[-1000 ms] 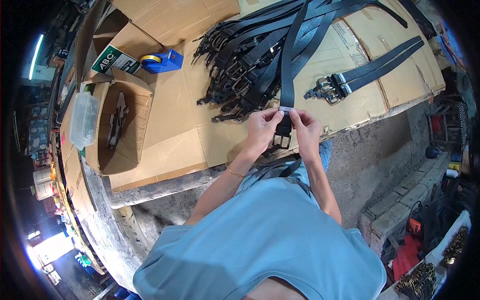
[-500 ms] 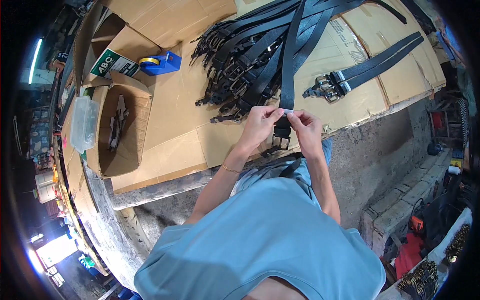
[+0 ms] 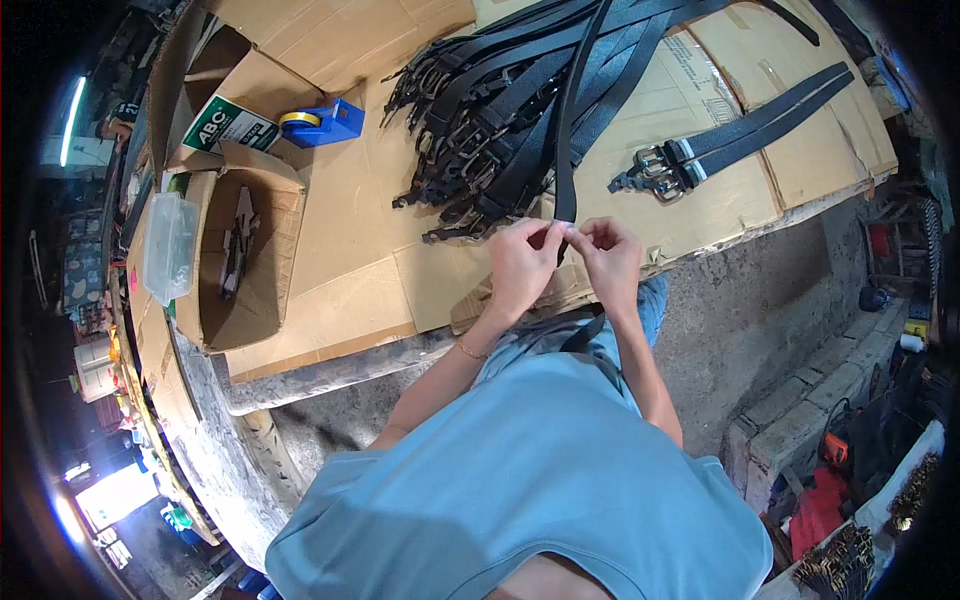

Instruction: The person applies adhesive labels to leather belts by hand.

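Observation:
A black belt point(image 3: 566, 150) runs down from the top of the cardboard-covered table to my hands, now turned nearly edge-on. My left hand point(image 3: 523, 262) pinches it from the left, and my right hand point(image 3: 607, 258) pinches it from the right, fingertips almost touching. A bit of white band shows between the fingertips. The buckle end of this belt is hidden. Just beyond my left hand lies a heap of black belts with metal buckles point(image 3: 470, 150). To the right, two belts with white bands point(image 3: 740, 137) lie side by side.
At the left stands an open cardboard box point(image 3: 283, 240) with blades or tools inside and a clear plastic container point(image 3: 170, 247) beside it. A blue tape dispenser point(image 3: 340, 122) sits behind, near a green ABC box point(image 3: 228, 127). The table's front edge point(image 3: 340, 380) is close to my body.
The held belt has turned from flat to edge-on, and its buckle has gone out of sight. My fingertips have come closer together.

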The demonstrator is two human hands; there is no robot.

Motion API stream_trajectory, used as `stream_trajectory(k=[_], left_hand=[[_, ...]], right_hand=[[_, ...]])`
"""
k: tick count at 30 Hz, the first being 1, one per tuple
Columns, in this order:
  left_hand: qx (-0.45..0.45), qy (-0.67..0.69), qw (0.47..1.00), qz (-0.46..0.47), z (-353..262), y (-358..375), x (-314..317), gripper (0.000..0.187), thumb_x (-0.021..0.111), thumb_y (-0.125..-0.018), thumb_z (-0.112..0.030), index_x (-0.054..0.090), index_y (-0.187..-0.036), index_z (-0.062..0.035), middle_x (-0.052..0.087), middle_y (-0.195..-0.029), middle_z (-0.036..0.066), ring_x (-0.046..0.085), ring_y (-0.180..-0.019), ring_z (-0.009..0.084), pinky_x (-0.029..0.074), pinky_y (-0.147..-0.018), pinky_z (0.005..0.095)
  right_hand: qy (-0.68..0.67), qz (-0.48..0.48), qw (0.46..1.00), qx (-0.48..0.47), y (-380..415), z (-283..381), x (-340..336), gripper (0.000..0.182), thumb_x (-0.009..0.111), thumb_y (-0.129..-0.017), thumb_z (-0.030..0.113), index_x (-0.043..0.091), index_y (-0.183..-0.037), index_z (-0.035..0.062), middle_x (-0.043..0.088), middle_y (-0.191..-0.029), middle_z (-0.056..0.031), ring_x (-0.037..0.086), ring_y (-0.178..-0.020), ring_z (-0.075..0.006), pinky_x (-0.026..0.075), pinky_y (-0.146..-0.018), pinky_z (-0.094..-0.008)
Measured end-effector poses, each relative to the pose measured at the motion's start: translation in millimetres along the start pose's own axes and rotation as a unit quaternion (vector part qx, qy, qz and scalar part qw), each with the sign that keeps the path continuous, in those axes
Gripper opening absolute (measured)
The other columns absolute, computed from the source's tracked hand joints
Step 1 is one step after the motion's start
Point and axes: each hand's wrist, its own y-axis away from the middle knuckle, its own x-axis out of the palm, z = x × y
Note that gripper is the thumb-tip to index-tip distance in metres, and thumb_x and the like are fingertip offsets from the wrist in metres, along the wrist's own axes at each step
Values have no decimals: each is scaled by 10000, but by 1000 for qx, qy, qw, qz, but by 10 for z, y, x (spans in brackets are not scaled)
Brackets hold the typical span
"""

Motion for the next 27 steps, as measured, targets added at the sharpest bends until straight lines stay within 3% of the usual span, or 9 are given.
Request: stream_trajectory(k=[6, 8, 10, 12, 16, 18, 21, 22, 27], left_hand=[[64, -78, 994, -32, 9, 120, 14, 183, 632, -842, -139, 668, -884, 35, 617, -734, 112, 593, -575, 173, 454, -527, 271], [47, -143, 987, 49, 11, 171, -14, 249, 594, -869, -180, 642, -975, 40, 585, -848, 128, 594, -705, 217, 469, -610, 297], [45, -149, 985, 69, -36, 237, -48, 283, 573, -880, -198, 621, -1020, 44, 560, -912, 135, 579, -786, 230, 466, -667, 307], [27, -136, 984, 109, -86, 296, -89, 356, 541, -896, -235, 582, -1097, 56, 509, -1028, 149, 527, -956, 261, 443, -790, 341], [106, -147, 978, 102, 29, 245, -181, 314, 545, -898, -185, 589, -1091, 58, 501, -1067, 132, 546, -912, 214, 457, -750, 307], [-10, 65, 980, 188, 156, 64, -271, 271, 568, -885, -118, 593, -1083, 65, 543, -1008, 72, 555, -833, 136, 459, -703, 252], [-80, 138, 960, 230, 108, -158, -401, 210, 612, -843, -72, 626, -1001, 67, 597, -826, 48, 560, -702, 90, 469, -612, 234], [-120, 193, 950, 214, 50, -181, -394, 175, 631, -837, -60, 630, -983, 35, 602, -777, 14, 551, -711, 78, 454, -646, 212], [-160, 211, 941, 210, 161, -317, -305, 138, 664, -804, -50, 632, -918, 21, 623, -807, 48, 565, -699, 84, 472, -630, 222]], right_hand=[[-73, 22, 997, -15, 116, 23, 82, 202, 623, -834, 87, 652, -956, -72, 680, -826, -110, 621, -740, -118, 499, -688, -259], [-93, 35, 995, -11, 126, -31, 86, 210, 615, -845, 92, 651, -970, -73, 677, -833, -105, 619, -748, -120, 502, -697, -259], [-273, 67, 955, 97, 81, -153, 80, 231, 610, -860, 106, 646, -994, -79, 667, -867, -99, 617, -771, -128, 506, -714, -253], [-274, 83, 953, 97, 50, -219, 53, 234, 615, -859, 111, 646, -991, -79, 662, -874, -94, 614, -777, -123, 506, -708, -248], [-274, 79, 954, 87, -26, -379, 72, 220, 623, -858, 124, 655, -974, -60, 653, -852, -69, 594, -750, -96, 489, -674, -216], [-264, 67, 959, 83, -25, -394, 82, 216, 625, -858, 127, 658, -967, -56, 650, -844, -61, 588, -738, -92, 482, -662, -209], [-256, 52, 960, 102, -9, -361, 92, 214, 632, -853, 137, 661, -962, -46, 644, -830, -47, 579, -724, -90, 469, -648, -206], [-282, 51, 953, 100, -6, -329, 96, 217, 634, -851, 141, 660, -962, -44, 644, -833, -47, 580, -729, -91, 469, -647, -209], [-292, 39, 950, 105, -22, -355, 84, 219, 633, -850, 138, 657, -969, -45, 646, -849, -59, 586, -745, -96, 473, -656, -216]])
